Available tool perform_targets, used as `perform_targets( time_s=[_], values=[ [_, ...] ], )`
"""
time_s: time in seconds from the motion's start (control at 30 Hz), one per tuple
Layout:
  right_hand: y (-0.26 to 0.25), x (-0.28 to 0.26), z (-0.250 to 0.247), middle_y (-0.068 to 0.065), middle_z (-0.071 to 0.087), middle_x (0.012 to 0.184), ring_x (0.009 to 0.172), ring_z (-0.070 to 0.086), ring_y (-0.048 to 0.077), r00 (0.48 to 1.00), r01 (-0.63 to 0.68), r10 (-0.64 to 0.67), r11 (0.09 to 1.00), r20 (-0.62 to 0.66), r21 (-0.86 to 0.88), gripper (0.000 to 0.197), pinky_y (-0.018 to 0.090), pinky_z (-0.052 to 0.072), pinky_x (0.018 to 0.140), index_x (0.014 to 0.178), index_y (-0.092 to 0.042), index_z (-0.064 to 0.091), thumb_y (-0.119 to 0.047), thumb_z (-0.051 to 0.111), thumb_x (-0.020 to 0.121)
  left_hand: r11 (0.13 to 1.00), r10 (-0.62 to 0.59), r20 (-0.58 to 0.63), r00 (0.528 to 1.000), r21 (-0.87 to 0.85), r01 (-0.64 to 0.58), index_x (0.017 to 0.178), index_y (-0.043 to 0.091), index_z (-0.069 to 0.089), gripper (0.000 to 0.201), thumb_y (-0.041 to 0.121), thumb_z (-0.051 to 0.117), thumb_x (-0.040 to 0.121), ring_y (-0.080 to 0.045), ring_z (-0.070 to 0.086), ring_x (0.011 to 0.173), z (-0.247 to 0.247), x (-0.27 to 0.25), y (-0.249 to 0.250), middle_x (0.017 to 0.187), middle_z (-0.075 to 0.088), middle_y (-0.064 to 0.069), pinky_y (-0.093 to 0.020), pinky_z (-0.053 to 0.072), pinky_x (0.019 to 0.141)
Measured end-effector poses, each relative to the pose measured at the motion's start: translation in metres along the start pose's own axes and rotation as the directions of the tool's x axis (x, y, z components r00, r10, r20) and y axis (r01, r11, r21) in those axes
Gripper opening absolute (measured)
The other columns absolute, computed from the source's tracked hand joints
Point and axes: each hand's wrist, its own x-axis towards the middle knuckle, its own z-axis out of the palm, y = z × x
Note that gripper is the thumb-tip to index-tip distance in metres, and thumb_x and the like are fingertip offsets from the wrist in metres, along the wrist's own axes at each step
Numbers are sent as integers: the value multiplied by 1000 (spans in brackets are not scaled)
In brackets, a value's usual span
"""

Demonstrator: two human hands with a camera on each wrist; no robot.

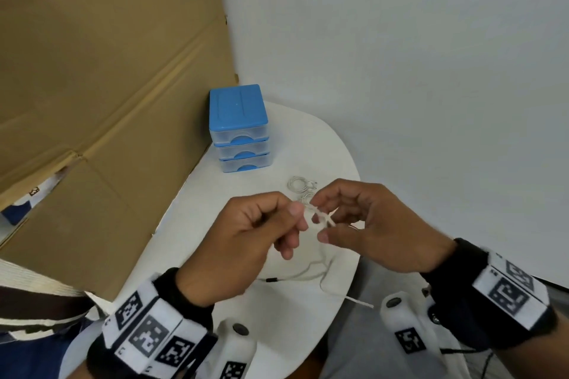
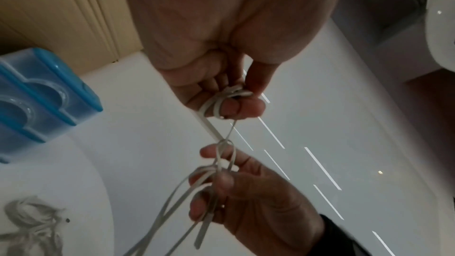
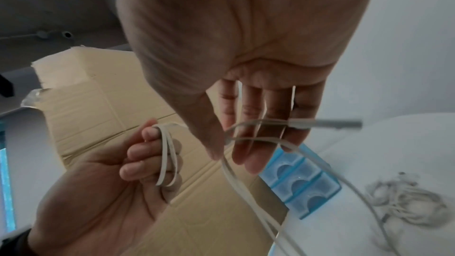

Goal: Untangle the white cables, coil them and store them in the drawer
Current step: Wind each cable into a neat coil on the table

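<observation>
Two hands work close together above the near part of the white surface (image 1: 271,332), each wrist wrapped in a black band with printed square markers. Left hand (image 1: 246,243) has its fingers curled, and a flat white cable (image 1: 320,221) is looped around them, pinched under the thumb. Right hand (image 1: 375,224) faces it, thumb and fingertips pinching the same cable, whose strands cross its fingers; one end with a grey plug (image 3: 349,123) sticks out past them in the right wrist view. Between the hands the cable forms a small crossed loop, and from there its loose strands hang down to the surface, where a thin length trails with a small dark piece (image 1: 272,280) on it. Just beyond the hands a second, tangled bundle of white cable (image 1: 300,184) lies on the surface. Farther back stands a blue drawer unit (image 1: 238,128) with three clear drawers, all closed, beside a large leaning cardboard sheet (image 1: 107,86).
</observation>
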Motion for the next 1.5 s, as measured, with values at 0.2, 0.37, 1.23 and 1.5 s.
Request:
perform_targets(
  time_s=[0.2, 0.37, 1.23, 1.5],
  values=[
    [18, 8, -6, 21, 72, 82, 61, 65, 27, 988, -97, 117, 979, -104, 181, 10, 39, 49, 66, 89, -2, 65, 1, 73, 83, 993, -43, -172, 984, -117, 23, 70, 2, 64, 31, 24, 60, 91, -14, 49, 49, -12, 8, 0, 55, 55, -4, -19, 45, 54],
    [22, 11, -19, 15, 75, 83, 62, 64, 20, 981, -81, 123, 963, -152, 258, 22, 27, 55, 63, 87, -4, 75, -25, 69, 81, 989, -117, -236, 965, -120, 91, 71, 2, 64, 31, 25, 53, 89, -14, 50, 49, -19, 13, -8, 56, 56, -4, -20, 46, 54],
    [26, 4, 44, 14, 65, 70, 58, 63, 19, 996, -68, 83, 943, -30, 325, 7, 40, 47, 65, 84, -16, 73, -16, 76, 78, 980, -121, -186, 975, -180, 87, 65, 10, 62, 30, 29, 51, 85, -18, 55, 54, -7, 10, -8, 59, 60, -6, -27, 48, 60],
    [24, 7, 34, -2, 49, 55, 47, 38, 5, 972, -84, 133, 966, -192, 245, 2, 13, 34, 50, 83, -12, 76, -13, 77, 82, 979, -184, -310, 933, -143, 146, 69, 8, 56, 36, 18, 43, 101, -18, 59, 57, -18, 15, -20, 63, 64, -3, -32, 46, 65]
  ],
)
